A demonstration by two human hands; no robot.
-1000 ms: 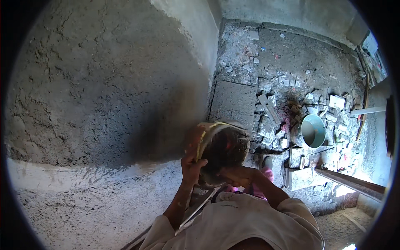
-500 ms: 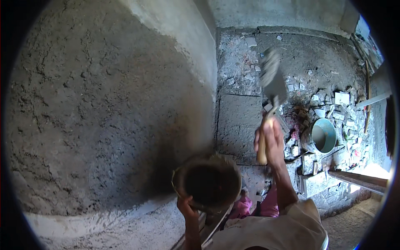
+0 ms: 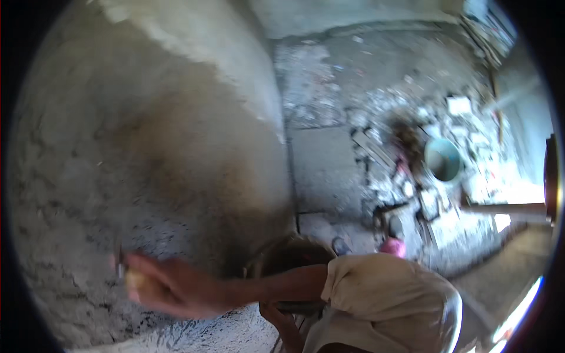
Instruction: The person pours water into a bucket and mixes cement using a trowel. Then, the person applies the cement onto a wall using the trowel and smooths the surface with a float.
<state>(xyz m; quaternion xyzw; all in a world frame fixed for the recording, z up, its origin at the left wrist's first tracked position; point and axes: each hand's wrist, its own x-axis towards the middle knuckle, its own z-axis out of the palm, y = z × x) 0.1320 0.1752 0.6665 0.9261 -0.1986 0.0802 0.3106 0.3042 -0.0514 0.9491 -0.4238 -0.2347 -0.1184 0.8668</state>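
Right hand (image 3: pixel 176 291) before a rough grey plastered wall (image 3: pixel 70 200), its fingers wrapped round the pale wooden handle of a metal-shanked trowel (image 3: pixel 139 285); motion blur hides the blade, so its angle and any load cannot be told. The left hand (image 3: pixel 278 316), partly hidden, appears to grasp the near side of a dark, round, wide-mouthed bowl (image 3: pixel 291 250), which sits close to the body at the foot of the wall, under the outstretched right forearm. The principal hazard is judged to lie in this crossing: a forearm dropped too low could knock the rim and tip the bowl, since only one hand is seen supporting it. A blade meeting the wall too steeply could gouge the surface or jar the wrist; too fast a stroke could scatter loose material. Footing is a further concern: a dark shoe (image 3: pixel 396 226) stands beside pale broken rubble (image 3: pixel 474 141), where a sideways step could turn the ankle.
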